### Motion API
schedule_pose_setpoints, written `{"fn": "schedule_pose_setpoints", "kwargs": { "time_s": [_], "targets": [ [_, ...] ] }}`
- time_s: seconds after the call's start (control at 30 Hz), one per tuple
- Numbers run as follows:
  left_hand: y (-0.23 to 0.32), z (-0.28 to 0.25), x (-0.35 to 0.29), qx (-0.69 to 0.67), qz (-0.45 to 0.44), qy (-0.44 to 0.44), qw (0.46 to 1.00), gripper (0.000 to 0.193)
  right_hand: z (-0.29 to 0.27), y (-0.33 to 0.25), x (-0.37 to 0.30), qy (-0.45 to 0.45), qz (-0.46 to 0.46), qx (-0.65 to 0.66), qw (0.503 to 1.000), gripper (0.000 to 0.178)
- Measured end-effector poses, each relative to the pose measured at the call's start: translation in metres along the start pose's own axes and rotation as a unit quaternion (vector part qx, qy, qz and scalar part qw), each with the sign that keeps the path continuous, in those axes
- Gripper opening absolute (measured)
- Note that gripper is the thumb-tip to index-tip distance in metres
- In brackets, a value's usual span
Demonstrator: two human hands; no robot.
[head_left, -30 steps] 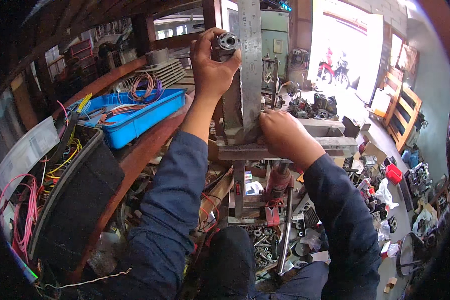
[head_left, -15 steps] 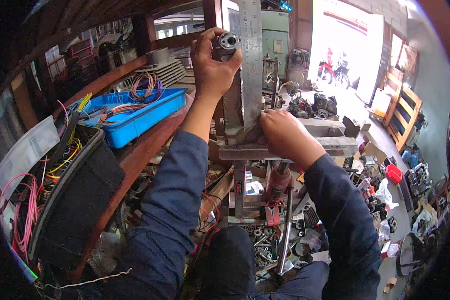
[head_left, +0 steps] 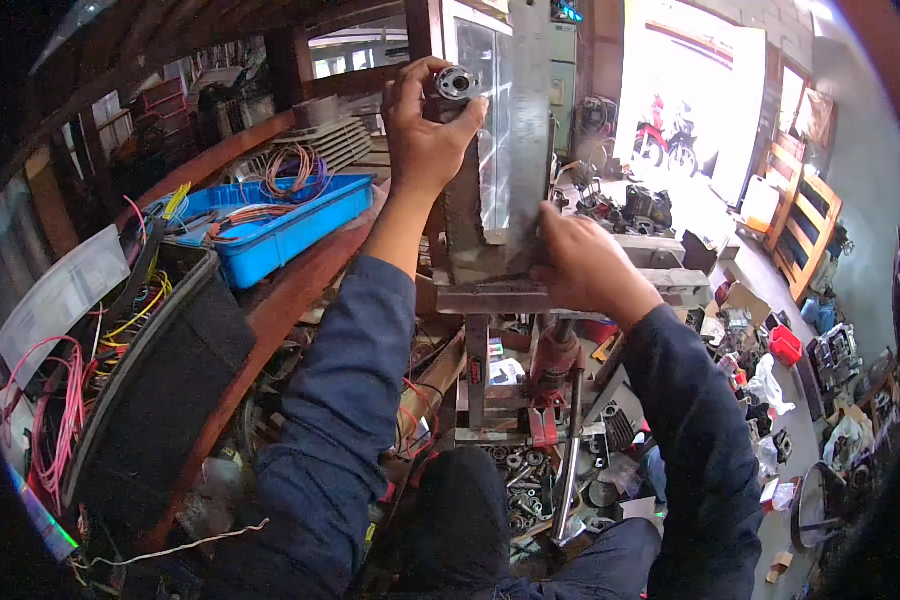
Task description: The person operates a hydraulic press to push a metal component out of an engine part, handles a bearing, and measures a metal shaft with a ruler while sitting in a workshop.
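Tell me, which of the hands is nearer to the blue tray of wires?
Left. The left hand is raised, gripping a round metal part just right of the blue tray; the right hand rests farther right on the metal frame.

Left hand (head_left: 425,125) is raised, fingers closed around a short dark metal cylinder (head_left: 454,83) with a round bore facing the camera. Right hand (head_left: 585,265) rests lower, pressed against the foot of an upright grey steel plate (head_left: 528,130) standing on a steel frame (head_left: 490,297). Below the frame stands what appears to be a red jack (head_left: 553,362); detail is poor. A blue tray (head_left: 280,225) of wires sits on the bench (head_left: 280,300) to the left.
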State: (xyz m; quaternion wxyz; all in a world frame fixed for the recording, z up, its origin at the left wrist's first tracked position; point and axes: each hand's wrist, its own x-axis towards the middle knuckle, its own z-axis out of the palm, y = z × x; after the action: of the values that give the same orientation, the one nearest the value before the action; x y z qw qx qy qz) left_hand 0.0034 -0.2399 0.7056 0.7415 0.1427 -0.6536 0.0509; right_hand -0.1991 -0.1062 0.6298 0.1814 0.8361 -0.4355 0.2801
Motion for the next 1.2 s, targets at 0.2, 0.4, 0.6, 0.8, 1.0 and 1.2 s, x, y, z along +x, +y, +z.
{"fn": "schedule_pose_setpoints", "kwargs": {
  "time_s": [0.2,0.4,0.6,0.8,1.0,1.2],
  "targets": [
    [0.003,-0.004,0.002,0.015,0.018,0.005,1.0,0.045,-0.026,0.021,-0.034,-0.06,0.109,0.025,0.992,0.083],
    [0.01,-0.003,0.001,0.055,0.027,0.004,0.998,0.044,-0.039,0.012,-0.05,-0.035,0.1,-0.046,0.993,0.07],
    [0.016,-0.003,0.002,0.039,0.04,0.013,0.998,0.043,-0.04,0.015,-0.051,-0.062,0.085,-0.031,0.994,0.075],
    [0.013,-0.007,0.002,0.07,0.042,0.003,0.997,0.042,-0.048,0.011,-0.015,-0.065,0.072,-0.037,0.995,0.061],
    [0.013,-0.004,0.003,0.042,0.027,0.001,0.999,0.044,-0.065,-0.027,0.071,0.279,-0.066,0.01,0.958,0.042],
    [0.006,-0.002,0.002,0.003,0.043,0.011,0.999,0.053,-0.053,-0.035,0.119,0.314,-0.104,0.009,0.944,0.038]
  ]
}}
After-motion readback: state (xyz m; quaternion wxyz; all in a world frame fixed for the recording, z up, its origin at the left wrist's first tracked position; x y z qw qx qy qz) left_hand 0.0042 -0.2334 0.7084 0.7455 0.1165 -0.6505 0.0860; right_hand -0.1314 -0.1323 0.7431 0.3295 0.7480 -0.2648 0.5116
